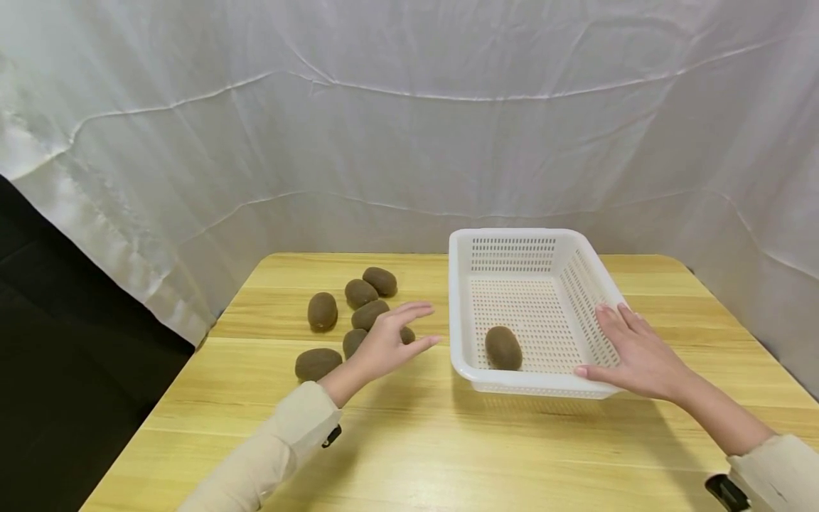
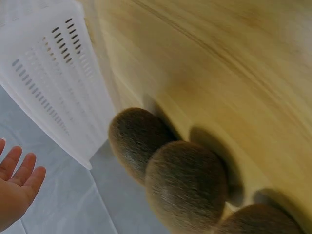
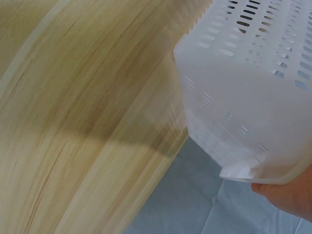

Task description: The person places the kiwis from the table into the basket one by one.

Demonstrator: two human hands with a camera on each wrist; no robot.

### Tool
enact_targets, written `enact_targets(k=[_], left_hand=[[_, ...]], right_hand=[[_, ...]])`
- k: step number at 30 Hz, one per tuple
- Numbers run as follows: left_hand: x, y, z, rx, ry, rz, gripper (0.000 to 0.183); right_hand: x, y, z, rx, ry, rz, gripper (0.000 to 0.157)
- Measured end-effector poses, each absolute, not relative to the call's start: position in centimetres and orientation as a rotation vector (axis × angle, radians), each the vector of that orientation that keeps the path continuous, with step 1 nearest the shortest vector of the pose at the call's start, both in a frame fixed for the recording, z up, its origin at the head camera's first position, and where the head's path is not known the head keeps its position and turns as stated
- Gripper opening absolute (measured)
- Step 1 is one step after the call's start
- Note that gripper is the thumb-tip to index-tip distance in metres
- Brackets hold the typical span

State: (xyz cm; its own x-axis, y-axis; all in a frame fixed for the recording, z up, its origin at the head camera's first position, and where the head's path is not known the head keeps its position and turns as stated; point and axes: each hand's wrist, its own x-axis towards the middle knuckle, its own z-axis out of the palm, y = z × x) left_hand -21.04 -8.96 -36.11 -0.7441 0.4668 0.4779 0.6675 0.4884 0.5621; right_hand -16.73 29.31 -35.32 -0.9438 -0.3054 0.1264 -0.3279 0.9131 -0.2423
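The kiwi fruits (image 1: pixel 323 311) on the bench (image 1: pixel 409 455) are of a dull, dark brown, and the one kiwi (image 1: pixel 503 348) in the basket (image 1: pixel 456 306) has the same brown. In the left wrist view, the kiwi fruits show a fine hairy speckle. The basket is white, with a regular pattern of small slots in rows. The bench is pale yellow, with wood grain in darker, brownish lines. The curtain (image 1: pixel 409 156) is light grey, and it looks more bluish in the wrist views. The cloth (image 1: pixel 64 320) at the left is black. The sleeves (image 1: pixel 269 444) are cream, and the small devices (image 1: pixel 727 492) near them are black.
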Motion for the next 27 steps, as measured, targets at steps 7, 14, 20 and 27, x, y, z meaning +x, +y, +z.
enact_targets(k=[7, 14, 20, 27], left_hand=[[-20.9, -10.3, -36.6, -0.895, -2.499, -1.165, 0.046], [-20.8, -11.7, -37.0, -0.857, -2.5, -1.121, 0.044], [-20.4, -13.4, -37.4, -0.865, -2.548, -1.081, 0.044], [-20.3, -15.1, -38.2, -0.83, -2.581, -1.076, 0.042]], right_hand=[[-16.8, 29.3, -35.1, 0.497, -2.996, 0.389, 0.104], [-16.7, 29.2, -35.0, 0.498, -3.003, 0.399, 0.104], [-16.6, 29.1, -35.1, 0.488, -3.013, 0.416, 0.104], [-16.6, 29.2, -35.1, 0.487, -3.01, 0.413, 0.104]])
